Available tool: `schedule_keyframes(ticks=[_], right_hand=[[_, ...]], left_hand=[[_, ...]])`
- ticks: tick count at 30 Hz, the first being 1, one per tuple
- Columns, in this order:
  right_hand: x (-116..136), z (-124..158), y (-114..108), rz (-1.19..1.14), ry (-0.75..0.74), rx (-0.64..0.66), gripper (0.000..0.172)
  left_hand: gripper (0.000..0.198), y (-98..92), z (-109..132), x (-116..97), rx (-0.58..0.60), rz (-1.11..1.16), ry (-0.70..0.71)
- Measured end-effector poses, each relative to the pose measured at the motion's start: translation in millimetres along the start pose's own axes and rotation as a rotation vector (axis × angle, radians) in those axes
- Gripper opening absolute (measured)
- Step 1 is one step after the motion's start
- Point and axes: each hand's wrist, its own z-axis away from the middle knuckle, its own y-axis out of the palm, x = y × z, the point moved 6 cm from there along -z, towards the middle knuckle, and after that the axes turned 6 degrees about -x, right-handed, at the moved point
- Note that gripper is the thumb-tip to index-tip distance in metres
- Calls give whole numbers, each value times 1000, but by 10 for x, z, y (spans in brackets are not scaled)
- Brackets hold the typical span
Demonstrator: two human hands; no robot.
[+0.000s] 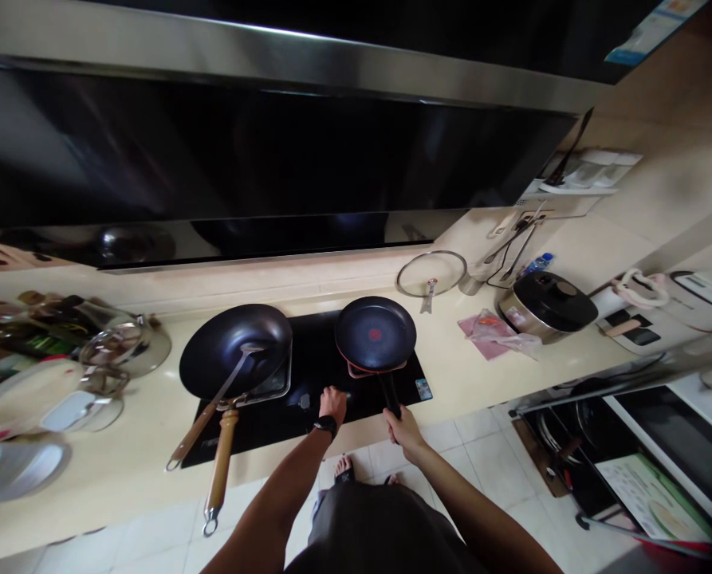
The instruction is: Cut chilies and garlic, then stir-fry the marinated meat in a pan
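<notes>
My right hand point(404, 430) is wrapped round the black handle of a frying pan point(375, 331). The pan rests on the right burner of a black glass cooktop point(311, 351), with a red mark at the centre of its dark inside. Over the front of the cooktop, my left hand point(332, 405) is closed with its fingers pointing down; what they grip, if anything, is hidden under it. On the left burner sits a black wok point(236, 351) with a wooden handle. A metal spatula point(236, 375) with a wooden grip lies in the wok.
A glass lid point(432, 275) leans on the back wall. Rightward along the counter are a plastic bag point(499, 331), an electric cooker point(547, 303) and a white appliance point(672, 299). Bottles and glass pots point(131, 343) crowd the left. A range hood point(272, 151) hangs low above.
</notes>
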Motion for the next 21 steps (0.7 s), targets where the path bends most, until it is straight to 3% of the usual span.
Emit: schedule_keyframes(ticks=[9, 21], right_hand=[[13, -3, -1, -17, -45, 10, 33], [113, 53, 3, -22, 6, -5, 26]], left_hand=[[42, 15, 1, 10, -6, 1, 9], [43, -75, 18, 25, 32, 20, 20]])
